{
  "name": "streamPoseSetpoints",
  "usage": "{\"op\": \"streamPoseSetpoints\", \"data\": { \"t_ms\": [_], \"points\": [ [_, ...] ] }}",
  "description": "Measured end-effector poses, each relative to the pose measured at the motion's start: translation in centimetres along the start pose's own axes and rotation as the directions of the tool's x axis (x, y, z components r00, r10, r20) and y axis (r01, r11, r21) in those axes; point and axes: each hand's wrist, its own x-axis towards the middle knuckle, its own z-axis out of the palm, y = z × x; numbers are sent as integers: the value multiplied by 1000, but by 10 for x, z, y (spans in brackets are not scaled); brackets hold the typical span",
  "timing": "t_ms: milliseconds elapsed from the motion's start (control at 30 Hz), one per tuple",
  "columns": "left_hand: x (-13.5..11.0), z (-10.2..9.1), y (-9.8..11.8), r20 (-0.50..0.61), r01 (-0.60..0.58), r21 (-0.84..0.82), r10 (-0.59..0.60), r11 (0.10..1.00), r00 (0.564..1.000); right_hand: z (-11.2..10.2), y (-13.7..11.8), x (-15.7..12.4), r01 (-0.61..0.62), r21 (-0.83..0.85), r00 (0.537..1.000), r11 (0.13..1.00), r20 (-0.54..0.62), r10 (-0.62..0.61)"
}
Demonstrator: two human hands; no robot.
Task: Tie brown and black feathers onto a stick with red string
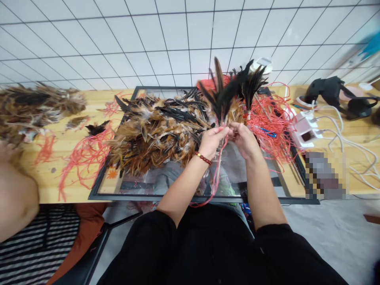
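A small bundle of dark feathers (221, 95) stands upright in front of me, its quills pinched between the fingertips of my left hand (212, 140). My right hand (244, 139) meets the left at the base of the bundle, fingers curled in; what its fingertips pinch is too small to make out. Red plastic string (218, 170) hangs from my hands toward the front edge. To the left lies a big heap of brown and black feathers (157, 134). Behind my right hand another dark feather bunch (251, 89) stands among tangled red string (273, 118).
Under everything is a black-framed glass panel (166, 198) on a wooden table. Blue-handled snips (268, 132) lie in the red string. A white charger block (305, 128) with cables and a black headset (332, 95) are at right. A co-worker's arm (18, 186) and more feathers (38, 105) are at left.
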Motion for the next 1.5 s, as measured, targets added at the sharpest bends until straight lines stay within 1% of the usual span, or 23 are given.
{"op": "streamPoseSetpoints", "data": {
  "t_ms": [33, 100, 200, 267, 400, 467, 533, 600, 633, 667, 700, 800, 833, 867, 933, 967, 1033, 1100, 1133, 1200, 1300, 1400, 1500],
  "points": [
    [0, -2, 3, -52, -38, -17, 37, 999, 998, 4, 1, -1, -15, 87, 999, 996, 33, 12],
    [-2, -4, 11, -132, -58, 2, 58, 998, 990, 15, 2, -4, -92, 252, 989, 963, 138, 58],
    [-4, -7, 22, -219, -3, 43, 12, 999, 976, 30, 5, -9, -280, 354, 923, 892, 355, 148],
    [-3, -11, 28, -272, -24, 20, 29, 999, 962, 36, 6, -11, -370, 370, 880, 852, 432, 195],
    [2, -23, 40, -349, -199, -96, 154, 975, 924, 39, 6, -13, -500, 355, 801, 790, 535, 267],
    [2, -29, 44, -343, -239, -161, 173, 958, 923, 39, 7, -15, -514, 367, 775, 775, 586, 236],
    [1, -33, 47, -330, -243, -212, 165, 946, 929, 40, 7, -17, -514, 364, 742, 777, 642, 191],
    [0, -37, 49, -349, -266, -240, 172, 934, 921, 39, 8, -19, -522, 344, 696, 780, 700, 157],
    [0, -39, 50, -376, -302, -240, 199, 922, 905, 38, 8, -20, -534, 333, 671, 777, 727, 150],
    [1, -42, 51, -414, -355, -226, 240, 907, 878, 38, 9, -20, -547, 324, 652, 772, 744, 149],
    [2, -46, 53, -464, -419, -194, 293, 887, 836, 37, 9, -20, -559, 318, 644, 766, 748, 160],
    [4, -62, 66, -588, -567, -34, 442, 823, 677, 37, 9, -18, -592, 273, 656, 758, 710, 256],
    [4, -67, 71, -607, -589, 10, 473, 808, 639, 37, 9, -17, -603, 251, 659, 757, 692, 296],
    [4, -73, 76, -613, -600, 38, 492, 799, 618, 38, 9, -15, -611, 233, 664, 756, 671, 331],
    [2, -83, 85, -607, -609, 57, 512, 791, 608, 38, 9, -14, -614, 203, 681, 763, 625, 381],
    [1, -87, 89, -601, -613, 61, 519, 788, 607, 37, 9, -13, -599, 197, 706, 776, 588, 395],
    [-2, -94, 93, -587, -626, 77, 542, 776, 601, 35, 9, -13, -541, 183, 775, 821, 486, 403],
    [-5, -98, 93, -581, -637, 105, 567, 764, 584, 33, 8, -14, -463, 127, 842, 877, 370, 391],
    [-6, -100, 93, -579, -637, 120, 575, 762, 578, 32, 8, -14, -425, 88, 869, 901, 316, 380],
    [-8, -100, 91, -582, -633, 137, 579, 762, 571, 31, 8, -15, -375, 20, 902, 927, 237, 360],
    [-11, -99, 89, -582, -631, 122, 570, 766, 579, 34, 10, -14, -365, 3, 917, 931, 176, 359],
    [-13, -96, 90, -584, -623, 96, 551, 776, 596, 39, 13, -12, -412, -9, 895, 911, 184, 406],
    [-15, -94, 95, -593, -629, 76, 542, 774, 595, 43, 15, -12, -441, -37, 868, 897, 235, 436]
  ]
}}
